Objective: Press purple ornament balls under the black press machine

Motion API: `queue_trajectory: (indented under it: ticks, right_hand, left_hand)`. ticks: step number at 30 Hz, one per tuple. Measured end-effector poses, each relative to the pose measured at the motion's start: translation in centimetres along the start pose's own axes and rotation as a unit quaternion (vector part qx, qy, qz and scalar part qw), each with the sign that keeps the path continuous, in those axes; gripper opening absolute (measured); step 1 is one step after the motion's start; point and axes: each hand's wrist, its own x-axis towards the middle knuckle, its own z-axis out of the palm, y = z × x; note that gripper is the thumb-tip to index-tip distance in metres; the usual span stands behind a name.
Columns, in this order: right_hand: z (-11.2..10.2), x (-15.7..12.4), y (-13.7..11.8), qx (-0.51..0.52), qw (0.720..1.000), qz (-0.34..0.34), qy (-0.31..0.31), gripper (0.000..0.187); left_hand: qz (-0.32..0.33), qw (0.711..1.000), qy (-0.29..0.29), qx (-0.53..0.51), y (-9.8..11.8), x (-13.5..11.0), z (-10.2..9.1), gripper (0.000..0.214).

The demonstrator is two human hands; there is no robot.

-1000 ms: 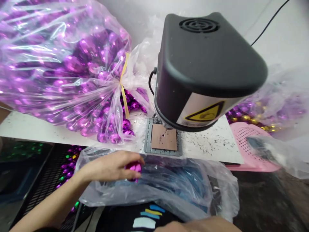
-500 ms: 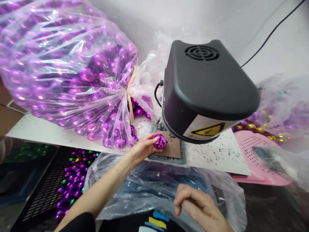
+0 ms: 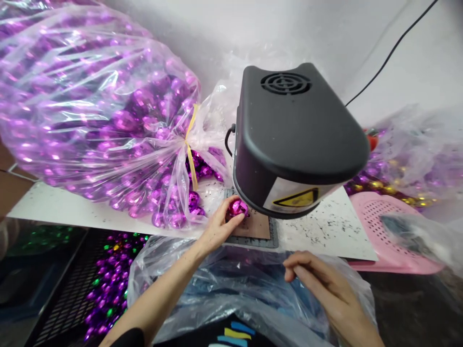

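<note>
My left hand [image 3: 221, 222] is closed around a shiny magenta faceted ball [image 3: 238, 207], thumb on the near side and fingers behind. The ball is just above or on a brown plate [image 3: 256, 226] set on a grey base [image 3: 275, 236]; whether it touches I cannot tell. Close over it hangs a black machine head [image 3: 300, 130] with a round vent and a yellow warning label. My right hand [image 3: 318, 279] is over the clear plastic sheet [image 3: 202, 299] at my lap, fingers curled in against the thumb, with nothing visible in it.
A large tied clear bag [image 3: 90, 111] of purple balls fills the left. Below it stands a black crate [image 3: 61, 284] with purple and green beads. On the right are a pink perforated stool [image 3: 369, 212] and another plastic bag [image 3: 427, 154]. Dark flecks dot the white table [image 3: 318, 231].
The view has shifted slightly. My left hand has turned the ball, and its thumb now lies across the near side. My right hand has moved up and right, fingers still curled.
</note>
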Motion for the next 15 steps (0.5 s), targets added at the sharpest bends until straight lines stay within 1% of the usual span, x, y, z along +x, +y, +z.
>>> queue_trajectory:
  ticks: [2, 4, 6, 8, 11, 13, 15]
  right_hand:
    - [0.1, 0.2, 0.1, -0.004, 1.000, 0.007, -0.005, 0.034]
    - [0.5, 0.3, 0.1, -0.013, 1.000, 0.015, -0.019, 0.034]
    - [0.8, 0.4, -0.1, -0.018, 0.999, 0.019, -0.024, 0.034]
    - [0.8, 0.5, -0.2, -0.018, 0.999, 0.020, -0.020, 0.035]
    - [0.6, 0.6, -0.2, -0.018, 1.000, 0.017, -0.008, 0.038]
    - [0.5, 0.7, -0.1, -0.019, 1.000, 0.015, -0.004, 0.038]
    - [0.4, 0.7, 0.0, -0.019, 1.000, 0.011, -0.003, 0.037]
  left_hand:
    - [0.000, 1.000, -0.011, 0.006, 0.0, 0.1, 0.1, 0.052]
    - [0.004, 1.000, -0.003, 0.024, 0.0, 0.0, 0.2, 0.051]
    - [0.012, 0.998, 0.009, 0.061, 0.1, 0.0, 0.4, 0.051]
    - [0.029, 0.994, 0.013, 0.109, 0.1, 0.0, 0.6, 0.046]
    - [0.072, 0.980, 0.003, 0.185, 0.1, 0.1, 0.9, 0.037]
    - [0.097, 0.968, -0.003, 0.230, 0.3, 0.2, 1.3, 0.036]
    - [0.108, 0.958, 0.000, 0.266, 0.5, 0.4, 1.8, 0.038]
